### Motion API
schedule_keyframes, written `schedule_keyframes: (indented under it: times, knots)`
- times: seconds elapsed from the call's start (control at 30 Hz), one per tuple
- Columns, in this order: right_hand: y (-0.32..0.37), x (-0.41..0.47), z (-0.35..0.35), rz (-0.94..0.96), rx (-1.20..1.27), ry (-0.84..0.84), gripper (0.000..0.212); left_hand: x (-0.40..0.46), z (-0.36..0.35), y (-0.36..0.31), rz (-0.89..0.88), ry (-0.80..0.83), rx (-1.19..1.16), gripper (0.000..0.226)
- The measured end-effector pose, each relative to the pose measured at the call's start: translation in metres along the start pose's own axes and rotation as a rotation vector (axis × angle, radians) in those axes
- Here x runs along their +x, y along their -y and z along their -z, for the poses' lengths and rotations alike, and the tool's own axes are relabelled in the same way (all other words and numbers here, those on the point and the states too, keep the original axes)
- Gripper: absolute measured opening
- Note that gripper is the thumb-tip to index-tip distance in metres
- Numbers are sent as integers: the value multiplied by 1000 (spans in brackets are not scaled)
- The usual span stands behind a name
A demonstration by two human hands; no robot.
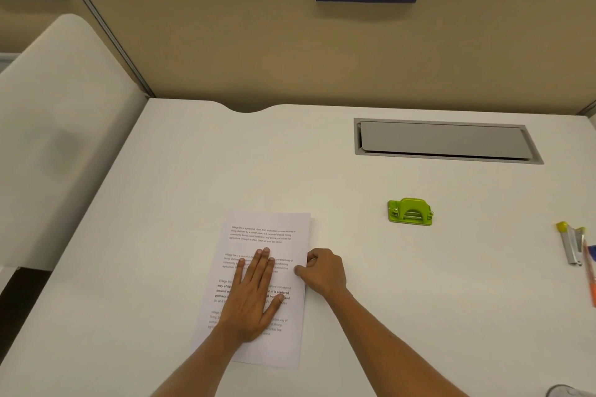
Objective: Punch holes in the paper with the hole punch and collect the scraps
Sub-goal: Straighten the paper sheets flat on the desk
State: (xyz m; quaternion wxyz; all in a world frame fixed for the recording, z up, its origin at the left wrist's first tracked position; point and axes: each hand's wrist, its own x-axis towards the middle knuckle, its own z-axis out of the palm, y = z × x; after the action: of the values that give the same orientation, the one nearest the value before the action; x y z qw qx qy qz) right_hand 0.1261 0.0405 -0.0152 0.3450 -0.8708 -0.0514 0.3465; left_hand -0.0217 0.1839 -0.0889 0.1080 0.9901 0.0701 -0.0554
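Pressing the thin, floppy paper (277,235) flat under my open left hand (254,296), my curled right hand (324,271) pinches its right edge.

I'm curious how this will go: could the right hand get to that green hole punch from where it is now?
Probably yes. The right hand rests at the paper's right edge, and the green hole punch sits beyond it to the right, with only bare desk between them. Nothing blocks the way.

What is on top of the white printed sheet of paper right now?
The left hand lies flat on the white printed sheet of paper, and the right hand's thumb presses its right edge. The text beneath the palm is covered.
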Motion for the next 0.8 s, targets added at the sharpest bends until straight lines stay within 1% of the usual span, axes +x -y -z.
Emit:
schedule_keyframes:
  times: [0.07, 0.33, 0.8]
  knots:
    - [-1, 0, 1, -1, -10, 7, 9, 0, 0, 0, -3, -9, -6, 76]
    - [0, 5, 0, -49, -50, 2, 15, 0, -2, 1, -7, -42, -53, 75]
    - [3, 3, 0, -68, -47, -1, 14, 0, -1, 1, 2, -42, -49, 75]
